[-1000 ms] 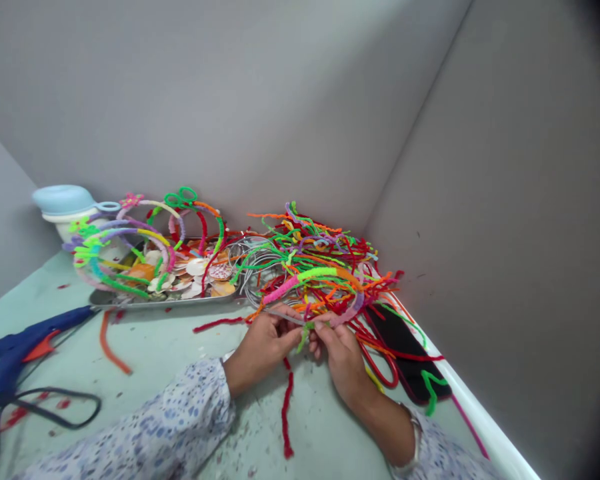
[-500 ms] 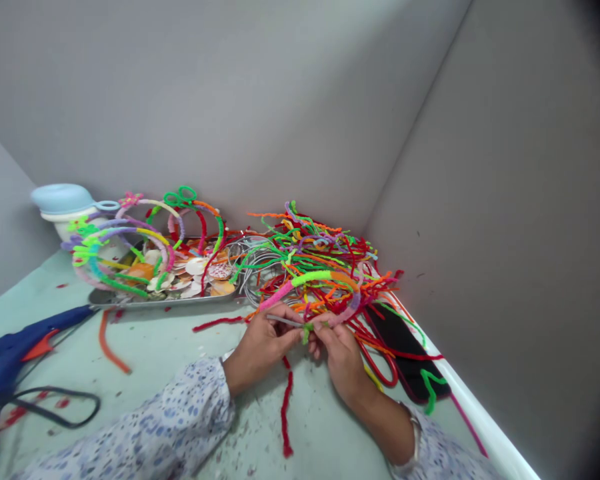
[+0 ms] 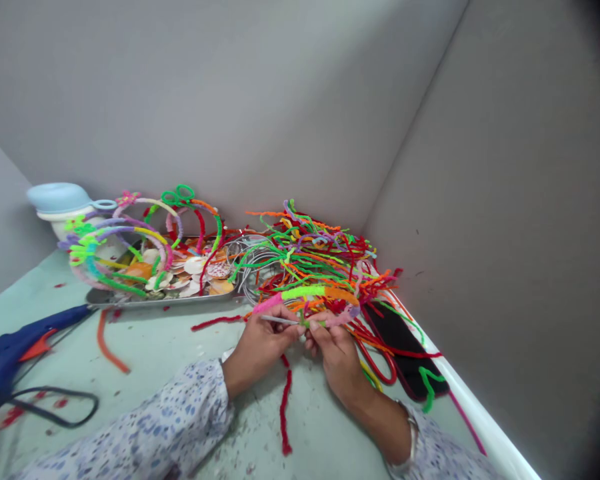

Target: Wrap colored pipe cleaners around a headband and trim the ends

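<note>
Head view: your left grip (image 3: 267,339) is pinched on the colourful hoop's (image 3: 304,293) bare grey stretch (image 3: 279,320), your right grip (image 3: 337,357) on its green wrap (image 3: 318,324). That stretch runs crosswise, the arc bowing away from you. Loose stems (image 3: 325,250) crowd beyond; wider worktop (image 3: 175,353) lies left, toward the glue gun (image 3: 23,343).

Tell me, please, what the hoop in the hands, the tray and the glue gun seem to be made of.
Hoop: fuzzy, matte chenille stems, apparently wound over metal wire; a grey length shows bare at the left hand.
Tray: probably metal, its grey rim dully shiny.
Glue gun: likely hard plastic, its blue body smooth.
</note>
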Action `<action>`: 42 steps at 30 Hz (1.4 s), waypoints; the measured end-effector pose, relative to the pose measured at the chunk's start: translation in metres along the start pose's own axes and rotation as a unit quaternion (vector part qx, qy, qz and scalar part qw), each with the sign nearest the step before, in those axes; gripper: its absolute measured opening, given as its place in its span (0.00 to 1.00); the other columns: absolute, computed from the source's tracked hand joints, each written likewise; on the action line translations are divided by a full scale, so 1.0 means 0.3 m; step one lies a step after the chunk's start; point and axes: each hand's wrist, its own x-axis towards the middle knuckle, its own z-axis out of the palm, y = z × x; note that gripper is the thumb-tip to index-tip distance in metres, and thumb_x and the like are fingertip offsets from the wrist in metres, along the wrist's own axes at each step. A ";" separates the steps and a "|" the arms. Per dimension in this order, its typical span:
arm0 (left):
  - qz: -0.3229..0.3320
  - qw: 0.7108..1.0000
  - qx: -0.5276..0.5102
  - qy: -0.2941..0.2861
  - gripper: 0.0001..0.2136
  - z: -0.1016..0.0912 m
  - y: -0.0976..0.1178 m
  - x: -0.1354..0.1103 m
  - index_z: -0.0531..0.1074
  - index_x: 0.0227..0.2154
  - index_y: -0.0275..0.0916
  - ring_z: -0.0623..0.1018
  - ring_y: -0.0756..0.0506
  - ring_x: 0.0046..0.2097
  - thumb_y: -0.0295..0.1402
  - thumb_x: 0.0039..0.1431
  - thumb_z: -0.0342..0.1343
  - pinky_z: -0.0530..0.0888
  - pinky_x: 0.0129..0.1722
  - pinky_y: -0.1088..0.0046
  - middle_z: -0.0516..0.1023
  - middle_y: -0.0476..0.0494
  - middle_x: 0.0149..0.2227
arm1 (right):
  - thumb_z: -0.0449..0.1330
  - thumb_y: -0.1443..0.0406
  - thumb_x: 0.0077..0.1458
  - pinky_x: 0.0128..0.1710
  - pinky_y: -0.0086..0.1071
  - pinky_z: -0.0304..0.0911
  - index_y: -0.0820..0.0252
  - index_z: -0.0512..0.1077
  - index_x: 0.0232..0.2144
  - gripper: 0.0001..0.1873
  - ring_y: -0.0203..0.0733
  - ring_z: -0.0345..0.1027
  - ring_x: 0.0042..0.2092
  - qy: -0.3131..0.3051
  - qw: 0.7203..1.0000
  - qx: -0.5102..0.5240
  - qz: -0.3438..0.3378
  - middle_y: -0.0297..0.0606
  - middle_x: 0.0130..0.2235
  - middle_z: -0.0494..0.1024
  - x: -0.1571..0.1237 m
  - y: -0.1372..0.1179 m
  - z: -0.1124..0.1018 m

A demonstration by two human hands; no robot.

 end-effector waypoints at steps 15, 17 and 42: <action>-0.051 0.998 -0.020 -0.010 0.07 0.008 0.023 -0.017 0.70 0.19 0.37 0.69 0.50 0.28 0.31 0.49 0.56 0.65 0.30 0.75 0.72 0.51 0.22 | 0.55 0.56 0.58 0.28 0.31 0.59 0.58 0.68 0.20 0.18 0.38 0.63 0.26 0.026 0.997 -0.072 0.000 0.34 0.22 0.70 -0.011 0.014 0.004; -0.072 0.997 -0.020 0.018 0.07 0.009 0.011 -0.018 0.69 0.18 0.37 0.65 0.51 0.24 0.31 0.49 0.56 0.62 0.26 0.76 0.67 0.53 0.19 | 0.55 0.56 0.57 0.28 0.31 0.59 0.58 0.68 0.20 0.18 0.39 0.63 0.27 0.025 0.997 -0.078 -0.008 0.34 0.22 0.70 -0.011 0.010 0.004; -0.062 0.993 0.065 0.077 0.10 0.012 -0.003 -0.017 0.69 0.19 0.37 0.68 0.48 0.27 0.35 0.51 0.56 0.64 0.29 0.73 0.71 0.50 0.21 | 0.54 0.55 0.59 0.29 0.32 0.60 0.58 0.68 0.19 0.20 0.38 0.64 0.26 0.030 0.995 -0.099 0.002 0.34 0.21 0.71 -0.010 0.028 0.005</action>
